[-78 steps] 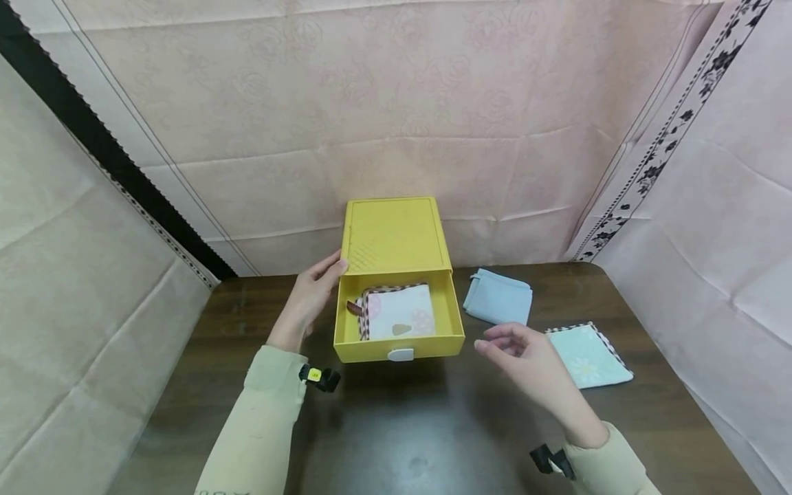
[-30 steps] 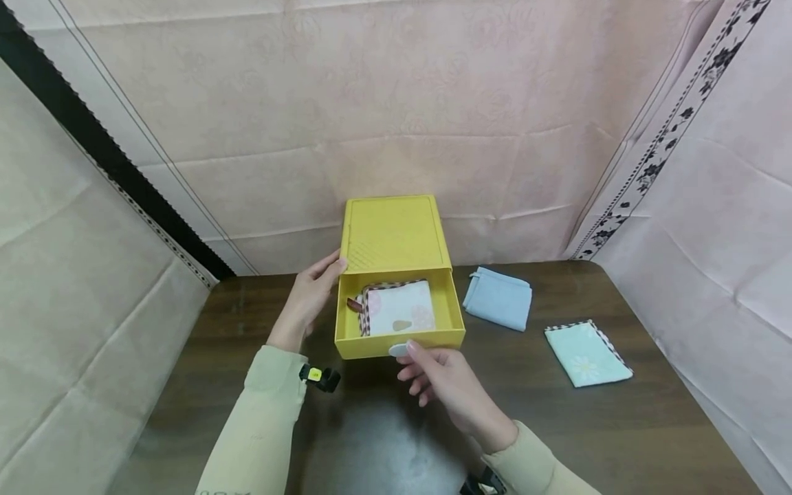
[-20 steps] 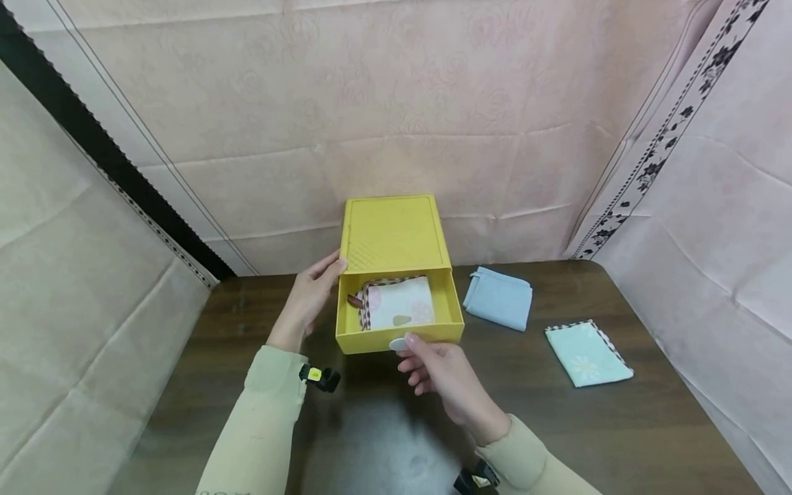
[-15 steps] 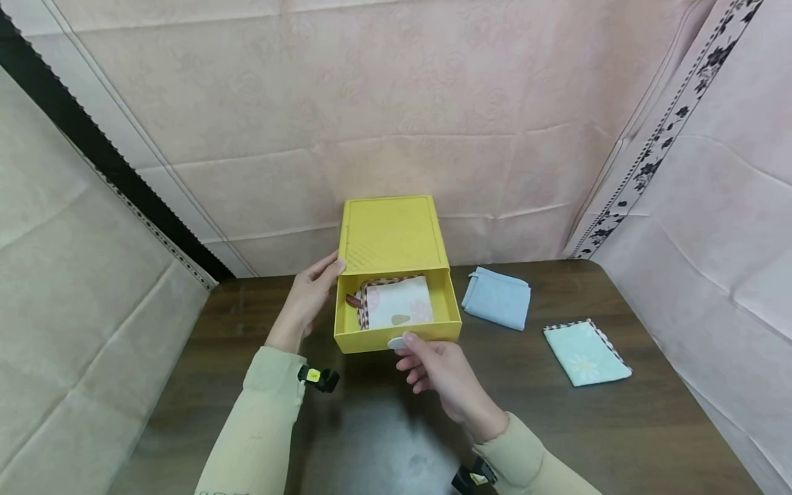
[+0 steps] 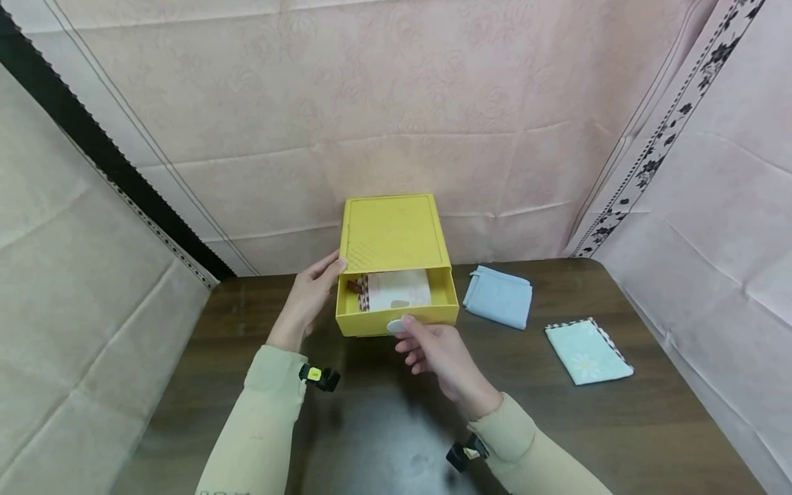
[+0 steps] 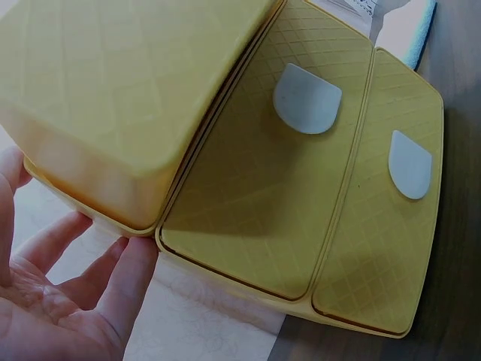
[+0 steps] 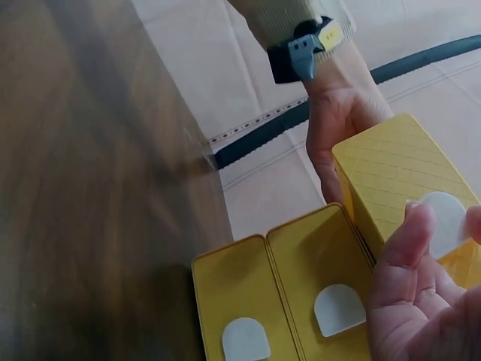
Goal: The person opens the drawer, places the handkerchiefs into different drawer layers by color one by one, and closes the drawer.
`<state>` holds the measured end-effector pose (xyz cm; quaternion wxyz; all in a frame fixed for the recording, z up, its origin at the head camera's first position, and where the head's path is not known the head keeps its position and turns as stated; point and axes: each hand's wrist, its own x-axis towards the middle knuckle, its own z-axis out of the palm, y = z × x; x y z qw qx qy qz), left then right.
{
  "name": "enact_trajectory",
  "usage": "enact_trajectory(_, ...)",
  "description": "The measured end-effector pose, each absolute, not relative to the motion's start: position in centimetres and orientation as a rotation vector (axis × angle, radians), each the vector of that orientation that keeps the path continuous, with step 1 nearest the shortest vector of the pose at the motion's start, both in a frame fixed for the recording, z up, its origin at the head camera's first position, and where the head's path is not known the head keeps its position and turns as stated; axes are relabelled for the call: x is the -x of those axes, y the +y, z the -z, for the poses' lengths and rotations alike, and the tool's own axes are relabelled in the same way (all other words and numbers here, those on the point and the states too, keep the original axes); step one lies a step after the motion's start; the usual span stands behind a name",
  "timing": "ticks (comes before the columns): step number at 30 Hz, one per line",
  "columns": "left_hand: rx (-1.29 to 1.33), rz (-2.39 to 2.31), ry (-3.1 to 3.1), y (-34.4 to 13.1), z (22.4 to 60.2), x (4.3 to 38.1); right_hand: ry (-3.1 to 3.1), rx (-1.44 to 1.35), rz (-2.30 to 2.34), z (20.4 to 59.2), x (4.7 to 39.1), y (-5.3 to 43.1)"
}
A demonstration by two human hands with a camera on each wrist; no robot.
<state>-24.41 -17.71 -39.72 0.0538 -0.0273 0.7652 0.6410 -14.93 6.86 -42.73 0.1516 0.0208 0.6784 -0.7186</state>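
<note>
A yellow drawer cabinet (image 5: 396, 230) stands at the back of the table, its top drawer (image 5: 442, 315) pulled partway out. Inside lies a folded white cloth (image 5: 405, 287) with a checked edge. My right hand (image 5: 442, 354) pinches the white drawer handle (image 7: 445, 223) between thumb and fingers. Against the cabinet's left side rests my left hand (image 5: 307, 299), its fingers fairly straight and fingertips touching the edge in the left wrist view. Two lower drawers, each with a white handle (image 6: 307, 99), are closed under the top one.
To the cabinet's right lie a folded blue cloth (image 5: 498, 297) and a folded mint cloth (image 5: 588, 352) with a checked border. Pale patterned fabric (image 5: 433, 103) hangs behind and at both sides of the dark wooden table (image 5: 383, 426).
My right hand has come from the right to the drawer handle and pushed the top drawer partly inward, covering more of the white cloth. The left hand stays on the cabinet.
</note>
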Motion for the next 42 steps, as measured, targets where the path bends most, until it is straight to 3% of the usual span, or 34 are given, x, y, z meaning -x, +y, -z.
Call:
enact_trajectory(25,0.058,-2.033,2.204,-17.5,39.7,24.4,1.959,-0.136,2.082,41.4,20.8,6.2)
enact_trajectory(42,0.015,-1.991,2.328,-16.8,38.5,23.8,1.946,-0.095,2.051,40.9,21.0,6.3)
